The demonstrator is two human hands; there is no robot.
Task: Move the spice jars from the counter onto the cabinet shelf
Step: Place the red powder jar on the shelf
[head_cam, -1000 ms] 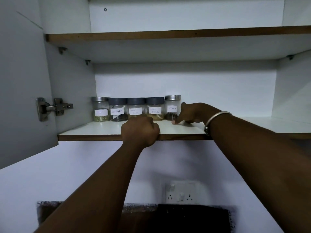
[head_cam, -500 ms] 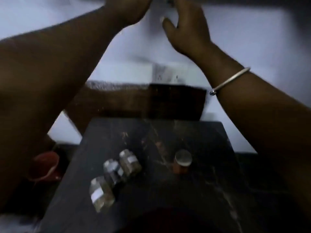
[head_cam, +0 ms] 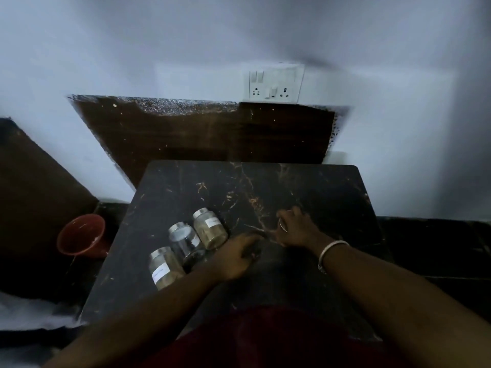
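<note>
Wrapped over a jar lid point(head_cam: 283, 224), the right hand point(head_cam: 296, 229) has its fingers curled down around the top, and only a thin bright arc of the lid's rim peeks out between them; the jar's body is hidden under the palm, so I cannot tell what is in it. A pale bangle point(head_cam: 332, 249) sits on that wrist. The left hand point(head_cam: 235, 257) lies low on the dark marble counter point(head_cam: 265, 187) just beside the right, its fingers bent; it is blurred, and I cannot tell whether it grips anything or merely rests there.

Three more spice jars stand upright on the counter's left part, in a slanting row that runs from near-left to far-right. Nearest is a jar of pale spice point(head_cam: 164, 268) with a white label. Next comes a jar that looks dark inside point(head_cam: 186, 241), touching its neighbours. Farthest is a jar of tan powder point(head_cam: 210, 228), also labelled, just left of the left hand's fingers. All three have silver lids.

Left of the counter and lower down sits a red bowl point(head_cam: 81, 235). On the white wall beyond, above a dark backsplash point(head_cam: 207, 134), is a switch and socket plate point(head_cam: 273, 83).
</note>
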